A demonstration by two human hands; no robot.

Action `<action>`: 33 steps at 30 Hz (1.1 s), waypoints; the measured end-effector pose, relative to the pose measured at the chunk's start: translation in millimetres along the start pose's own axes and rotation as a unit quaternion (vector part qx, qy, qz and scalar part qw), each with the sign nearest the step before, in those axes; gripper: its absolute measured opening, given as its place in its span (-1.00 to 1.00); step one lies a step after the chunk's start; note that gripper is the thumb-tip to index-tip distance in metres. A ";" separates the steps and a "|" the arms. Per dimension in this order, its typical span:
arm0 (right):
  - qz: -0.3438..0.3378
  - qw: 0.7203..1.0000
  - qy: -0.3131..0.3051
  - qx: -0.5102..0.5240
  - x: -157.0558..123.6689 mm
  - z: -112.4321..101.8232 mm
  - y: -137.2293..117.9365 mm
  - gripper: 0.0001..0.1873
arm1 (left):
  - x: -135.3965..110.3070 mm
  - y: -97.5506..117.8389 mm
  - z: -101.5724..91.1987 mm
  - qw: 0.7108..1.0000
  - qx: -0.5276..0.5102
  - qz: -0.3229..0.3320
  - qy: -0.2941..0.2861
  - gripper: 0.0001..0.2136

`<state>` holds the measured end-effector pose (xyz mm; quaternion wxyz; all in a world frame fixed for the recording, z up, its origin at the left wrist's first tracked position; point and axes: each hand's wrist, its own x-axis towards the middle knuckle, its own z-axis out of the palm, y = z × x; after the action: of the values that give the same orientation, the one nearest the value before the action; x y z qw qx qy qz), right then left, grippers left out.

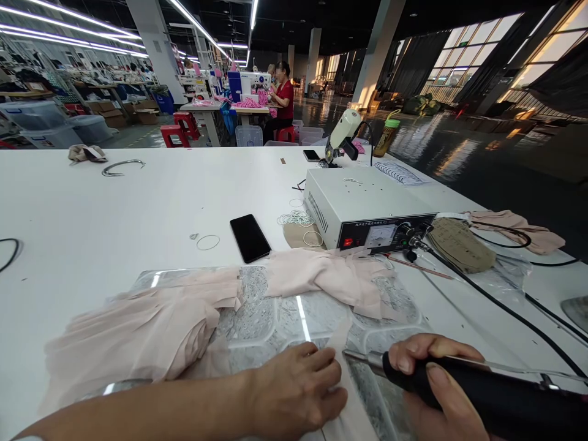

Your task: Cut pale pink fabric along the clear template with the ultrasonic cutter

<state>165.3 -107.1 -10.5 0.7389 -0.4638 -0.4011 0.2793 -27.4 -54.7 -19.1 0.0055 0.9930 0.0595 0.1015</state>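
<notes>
My left hand [305, 386] reaches in from the lower left, fingers curled and pressed onto a pale pink fabric strip [351, 404]. My right hand [441, 380] is closed around a black corded handpiece [496, 392] with a thin metal tip. That tip touches or nearly touches the strip's right edge, beside my left fingers. Beneath the strip lies a clear plastic sheet with a patterned surface [252, 306]. A layered stack of pale pink fabric pieces [138, 337] is at the left, and a smaller fabric pile [326, 275] lies ahead of my hands.
Behind the fabric stand a grey control box [362, 196] and a black phone [249, 237]. Rubber bands [296, 217] lie by the box. Black cable [505, 306] crosses the white table [114, 220] at right, near brown templates [462, 244]. Farther off, a person [282, 101] sits at a sewing machine.
</notes>
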 end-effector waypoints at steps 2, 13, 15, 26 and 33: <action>0.000 1.000 -0.003 -0.011 0.5 0.3 -0.5 -0.86 | -0.3 -0.1 0.9 1.000 0.000 -0.001 0.004 -0.95; -0.010 0.999 0.043 -0.011 4.0 2.6 -1.7 -0.88 | -0.1 -0.1 2.2 1.000 -0.005 0.006 0.008 -0.95; -0.014 0.998 0.065 -0.001 4.8 5.0 -3.0 -0.89 | 0.0 0.1 2.3 1.000 -0.007 0.006 0.011 -0.95; 0.017 0.999 0.047 -0.006 5.6 8.2 1.1 -0.85 | 0.1 -1.4 4.8 1.000 -0.022 -0.001 0.014 -0.94; -0.009 1.000 0.015 -0.013 4.0 -1.3 6.8 -0.88 | 0.1 0.2 4.3 1.000 -0.026 -0.002 0.006 -0.92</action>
<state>168.2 -101.7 -15.6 0.7413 -0.4737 -0.3980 0.2601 -26.4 -54.9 -23.3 0.0309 0.9918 0.0592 0.1086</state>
